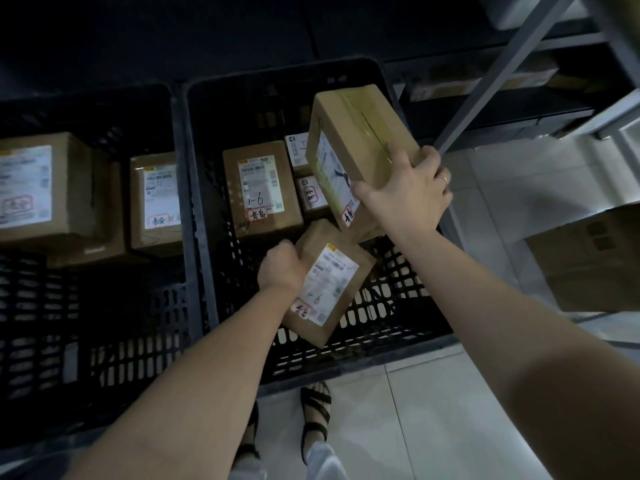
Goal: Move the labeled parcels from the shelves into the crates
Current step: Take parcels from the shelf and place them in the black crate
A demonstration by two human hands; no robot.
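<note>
Tilting brown parcel [360, 133], white label [334, 171]

Large brown cardboard parcel [360, 143], white label on its side, tilted in the air over the right black slotted plastic crate [398, 341]. Small brown labelled parcel [329, 282] tilted just below. Labelled box marked 1-6 [259, 192] lies flat inside; a wider labelled box [31, 188] lies in the left black crate [104, 358].

Dim, bluish scene, brighter at right; soft blur, wide-angle edge bending.
</note>
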